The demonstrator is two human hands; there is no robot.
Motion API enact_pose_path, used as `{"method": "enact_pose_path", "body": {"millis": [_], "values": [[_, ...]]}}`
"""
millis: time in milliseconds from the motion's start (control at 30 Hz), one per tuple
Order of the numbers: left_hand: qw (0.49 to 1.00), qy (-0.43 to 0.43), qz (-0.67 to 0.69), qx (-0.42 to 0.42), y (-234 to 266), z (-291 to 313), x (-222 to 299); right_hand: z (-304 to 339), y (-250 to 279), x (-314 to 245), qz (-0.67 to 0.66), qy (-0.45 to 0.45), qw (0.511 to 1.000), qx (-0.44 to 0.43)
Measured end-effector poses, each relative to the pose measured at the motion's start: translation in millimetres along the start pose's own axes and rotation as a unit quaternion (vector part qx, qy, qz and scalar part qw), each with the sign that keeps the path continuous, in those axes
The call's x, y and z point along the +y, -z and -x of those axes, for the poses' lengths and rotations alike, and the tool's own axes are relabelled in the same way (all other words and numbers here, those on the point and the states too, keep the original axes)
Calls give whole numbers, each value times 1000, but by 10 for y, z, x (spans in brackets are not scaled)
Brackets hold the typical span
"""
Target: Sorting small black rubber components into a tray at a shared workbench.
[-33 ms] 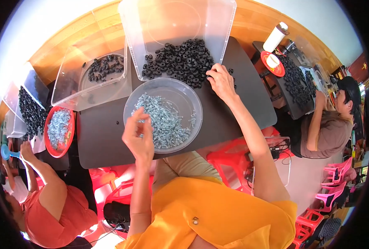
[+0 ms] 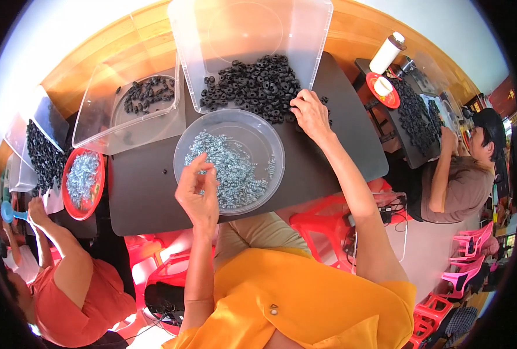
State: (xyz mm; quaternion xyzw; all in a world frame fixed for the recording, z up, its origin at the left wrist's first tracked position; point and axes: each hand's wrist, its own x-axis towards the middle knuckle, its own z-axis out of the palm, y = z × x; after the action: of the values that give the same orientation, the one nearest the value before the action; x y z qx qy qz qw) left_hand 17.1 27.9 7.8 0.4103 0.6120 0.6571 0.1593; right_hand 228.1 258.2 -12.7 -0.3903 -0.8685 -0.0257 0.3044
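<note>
My left hand (image 2: 198, 195) hangs over the near left side of a round clear tub (image 2: 275, 131) of small silvery coil springs (image 2: 229, 174). Its fingers are curled toward the thumb; whatever they pinch is too small to tell. Farther right, my right hand (image 2: 312, 116) reaches to the right edge of a heap of small black plastic parts (image 2: 252, 84), which spills from a big clear bin (image 2: 244, 26) tipped toward me. The right fingers are bent and drawn together among the parts, their tips partly hidden, so what they hold cannot be made out.
Left of the big bin, a clear box (image 2: 116, 139) holds fewer black parts. The dark table (image 2: 142, 192) carries one stray black piece. At left, a co-worker in red sits by a red tray (image 2: 100, 192) of springs; at right, another person works at a second table (image 2: 415, 151).
My left hand has shifted very slightly, with its fingers a little more raised. The right hand stays at the edge of the black heap.
</note>
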Motion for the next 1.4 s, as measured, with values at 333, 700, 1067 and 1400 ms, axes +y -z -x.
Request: {"method": "enact_pose_path", "body": {"millis": [333,700,1067,1400], "values": [[978,120,107,-131,-116,128,-30,226,468,-885,-423,-130,893,-87],[978,136,81,-138,-40,117,-70,229,337,-1215,-350,-52,926,-132],[961,166,202,-92,109,113,-102,125,-151,-1326,-114,-11,973,-201],[927,210,299,-88,121,84,-34,202,491,-1627,-487,-55,851,-187]]}}
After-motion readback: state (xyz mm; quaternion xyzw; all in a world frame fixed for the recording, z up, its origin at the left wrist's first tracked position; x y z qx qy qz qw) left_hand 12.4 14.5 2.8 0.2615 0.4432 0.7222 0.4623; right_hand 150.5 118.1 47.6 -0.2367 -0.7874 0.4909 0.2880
